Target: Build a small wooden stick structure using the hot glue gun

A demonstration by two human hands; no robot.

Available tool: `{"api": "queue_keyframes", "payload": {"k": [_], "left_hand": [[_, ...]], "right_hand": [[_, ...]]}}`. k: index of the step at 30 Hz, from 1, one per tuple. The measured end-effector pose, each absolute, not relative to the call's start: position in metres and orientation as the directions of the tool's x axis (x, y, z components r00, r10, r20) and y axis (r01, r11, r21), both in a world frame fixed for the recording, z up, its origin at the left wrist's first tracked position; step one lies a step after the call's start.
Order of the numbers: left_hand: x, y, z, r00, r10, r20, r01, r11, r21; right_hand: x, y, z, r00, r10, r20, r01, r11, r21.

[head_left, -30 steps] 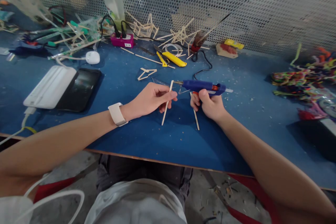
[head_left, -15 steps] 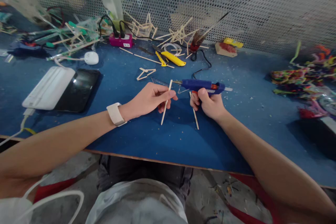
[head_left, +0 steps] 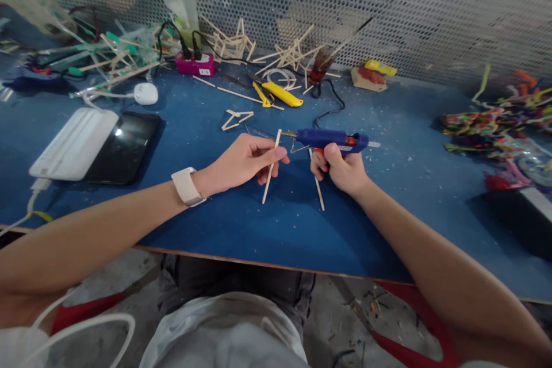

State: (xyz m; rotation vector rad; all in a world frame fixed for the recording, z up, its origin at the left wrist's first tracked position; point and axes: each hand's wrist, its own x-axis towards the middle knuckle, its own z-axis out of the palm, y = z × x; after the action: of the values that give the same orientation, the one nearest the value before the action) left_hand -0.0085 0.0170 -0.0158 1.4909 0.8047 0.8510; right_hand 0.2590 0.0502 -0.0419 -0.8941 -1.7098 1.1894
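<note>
Between the thumb and fingers of my left hand (head_left: 259, 160) a thin wooden stick (head_left: 268, 183) is pinched, tilted with its top end up. My right hand (head_left: 340, 167) is wrapped round the grip of a blue hot glue gun (head_left: 321, 138), a clear glue stick poking from its back. The gun's metal nozzle points left and is close to the stick's top end; whether they touch I cannot tell. Below the gun, a second wooden stick (head_left: 318, 188) lies partly behind my right fingers. A small frame of joined sticks (head_left: 236, 119) rests beyond my left hand.
A yellow cutter (head_left: 282, 94) and pliers lie behind the hands. Farther back are a pink power strip (head_left: 195, 64), stick structures (head_left: 293, 54) and a cup of dark liquid (head_left: 319, 66). A white power bank (head_left: 74, 144) and black phone (head_left: 125, 146) lie left; colourful bundles (head_left: 487, 121) right.
The whole view has shifted slightly. Both hands keep their grips, and the stick and glue gun stay in nearly the same position relative to each other.
</note>
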Motion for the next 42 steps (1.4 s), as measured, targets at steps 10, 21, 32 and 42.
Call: {"api": "queue_keyframes", "payload": {"k": [10,21,32,42], "left_hand": [[-0.008,0.016,-0.015,0.491,0.868,0.066,0.023,-0.089,0.996],[-0.008,0.017,-0.014,0.496,0.865,0.07,0.021,-0.092,0.995],[-0.009,0.018,-0.013,0.502,0.863,0.061,0.022,-0.083,0.996],[-0.01,0.017,-0.013,0.525,0.847,0.077,0.024,-0.105,0.994]], "right_hand": [[0.258,0.05,-0.04,-0.39,0.891,0.232,0.099,0.291,-0.952],[0.259,0.051,-0.042,-0.391,0.887,0.247,0.055,0.291,-0.955],[0.254,0.049,-0.036,-0.391,0.894,0.219,0.034,0.252,-0.967],[0.26,0.052,-0.029,-0.269,0.941,0.206,0.125,0.246,-0.961]]}}
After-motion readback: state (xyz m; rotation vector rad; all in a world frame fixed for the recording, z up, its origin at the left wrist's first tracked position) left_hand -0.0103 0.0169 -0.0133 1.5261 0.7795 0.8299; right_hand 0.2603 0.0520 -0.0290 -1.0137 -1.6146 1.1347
